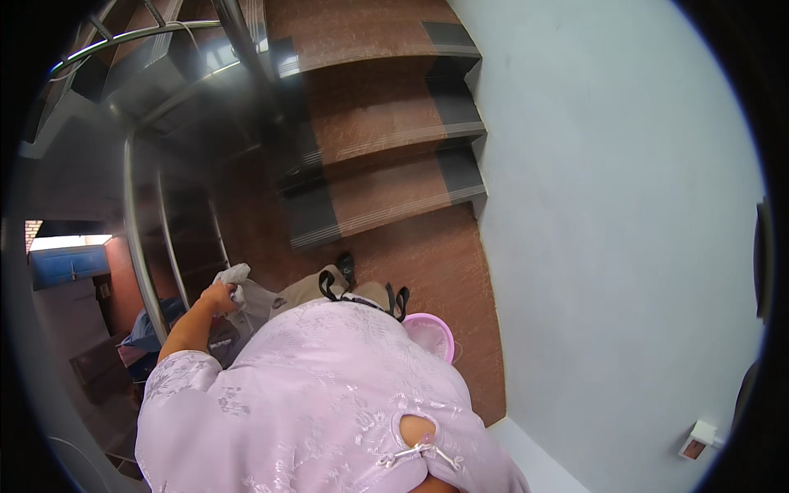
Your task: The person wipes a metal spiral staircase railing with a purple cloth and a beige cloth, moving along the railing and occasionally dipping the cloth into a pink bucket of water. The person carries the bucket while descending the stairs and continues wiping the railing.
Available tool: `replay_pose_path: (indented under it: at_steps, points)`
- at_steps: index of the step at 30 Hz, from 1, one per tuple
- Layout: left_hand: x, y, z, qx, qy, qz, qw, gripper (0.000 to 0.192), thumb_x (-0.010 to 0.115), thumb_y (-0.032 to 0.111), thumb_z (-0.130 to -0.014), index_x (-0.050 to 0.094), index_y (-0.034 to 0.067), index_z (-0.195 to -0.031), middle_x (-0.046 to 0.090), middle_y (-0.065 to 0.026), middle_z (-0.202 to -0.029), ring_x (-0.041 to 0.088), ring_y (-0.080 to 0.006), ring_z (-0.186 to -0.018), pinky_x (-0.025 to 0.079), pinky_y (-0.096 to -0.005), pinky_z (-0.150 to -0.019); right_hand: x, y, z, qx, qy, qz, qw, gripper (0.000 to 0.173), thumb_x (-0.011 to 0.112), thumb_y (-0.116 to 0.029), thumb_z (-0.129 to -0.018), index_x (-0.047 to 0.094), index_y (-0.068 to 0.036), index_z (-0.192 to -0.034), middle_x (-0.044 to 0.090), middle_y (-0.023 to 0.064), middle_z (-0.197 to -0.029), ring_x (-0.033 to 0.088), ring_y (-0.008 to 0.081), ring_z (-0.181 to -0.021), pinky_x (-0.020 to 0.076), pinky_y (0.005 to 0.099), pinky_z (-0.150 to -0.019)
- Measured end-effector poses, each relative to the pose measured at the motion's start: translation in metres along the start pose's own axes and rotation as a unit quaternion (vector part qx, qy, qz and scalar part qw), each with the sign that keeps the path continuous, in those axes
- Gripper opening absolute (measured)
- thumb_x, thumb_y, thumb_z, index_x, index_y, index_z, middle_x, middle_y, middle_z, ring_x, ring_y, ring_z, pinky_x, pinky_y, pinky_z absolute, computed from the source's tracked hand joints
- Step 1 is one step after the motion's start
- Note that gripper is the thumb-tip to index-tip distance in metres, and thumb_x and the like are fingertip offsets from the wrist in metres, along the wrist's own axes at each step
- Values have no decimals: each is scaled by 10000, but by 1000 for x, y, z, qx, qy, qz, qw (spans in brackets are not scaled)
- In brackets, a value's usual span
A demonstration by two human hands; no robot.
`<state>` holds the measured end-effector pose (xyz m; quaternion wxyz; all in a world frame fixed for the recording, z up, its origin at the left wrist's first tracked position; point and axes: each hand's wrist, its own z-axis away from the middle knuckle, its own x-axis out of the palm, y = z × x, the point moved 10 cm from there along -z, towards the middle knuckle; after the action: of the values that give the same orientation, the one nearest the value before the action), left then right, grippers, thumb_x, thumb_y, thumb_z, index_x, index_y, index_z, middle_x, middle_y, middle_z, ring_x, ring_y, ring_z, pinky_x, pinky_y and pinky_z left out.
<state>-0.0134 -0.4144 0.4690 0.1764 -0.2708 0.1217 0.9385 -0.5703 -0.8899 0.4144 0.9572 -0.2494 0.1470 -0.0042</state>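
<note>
My left hand (pixel 223 297) is closed around a bunched pale grey-white cloth (pixel 235 276) at the left, beside the metal railing. Lighter fabric hangs below the hand along my side. My right hand is out of view. A round pink-rimmed basin or basket (pixel 451 338) shows partly past my pink patterned top (pixel 345 376), low at my right side; whether anything holds it is hidden. Black ribbon ties (pixel 400 302) hang at my waist over beige trousers, and one dark shoe (pixel 346 265) stands on the reddish floor.
Reddish-brown stairs (pixel 394 148) with dark borders lie ahead. A stainless steel railing (pixel 130 209) stands at the left, with blue and dark cloths (pixel 145 333) beside it. A pale wall (pixel 616 215) fills the right, bearing a small white fixture (pixel 699 439).
</note>
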Motion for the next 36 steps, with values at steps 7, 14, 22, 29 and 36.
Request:
replay_pose_path:
  at_steps: [7, 14, 22, 29, 36]
  points:
    - [-166, 19, -136, -6, 73, 3, 997, 635, 726, 403, -681, 644, 188, -1273, 587, -203, -1269, 602, -370, -1163, 517, -428, -972, 96, -46, -45, -12, -20, 68, 997, 164, 556, -252, -887, 510, -126, -795, 504, 86, -702, 495, 287, -625, 399, 416, -555]
    - [-245, 37, -230, -21, 52, 67, 996, 643, 716, 418, -699, 635, 183, -1292, 544, -213, -1344, 560, -371, -1231, 470, -427, -1038, 204, -106, -120, -42, -47, 139, 988, 149, 556, -248, -882, 546, -109, -832, 564, 118, -740, 558, 328, -677, 448, 451, -598]
    - [-456, 121, -238, -53, -10, -9, 998, 658, 707, 500, -690, 649, 268, -1303, 572, -201, -1306, 594, -365, -1183, 495, -439, -1008, 475, -351, -16, -2, -50, 70, 996, 171, 540, -250, -891, 511, -112, -796, 492, 86, -655, 486, 276, -565, 401, 432, -514]
    - [-670, 176, -161, -139, -23, 27, 990, 698, 709, 478, -674, 627, 231, -1322, 570, -216, -1319, 607, -373, -1177, 494, -429, -1013, 595, -543, 68, -30, -74, 151, 985, 198, 525, -252, -899, 480, -114, -764, 429, 58, -580, 424, 231, -468, 361, 416, -440]
    - [-729, 152, -118, -169, -5, 36, 985, 673, 708, 477, -700, 630, 222, -1318, 563, -213, -1327, 616, -353, -1174, 499, -443, -1010, 686, -631, 120, -67, -101, 187, 975, 223, 517, -251, -915, 424, -146, -741, 340, 15, -549, 326, 159, -419, 301, 341, -387]
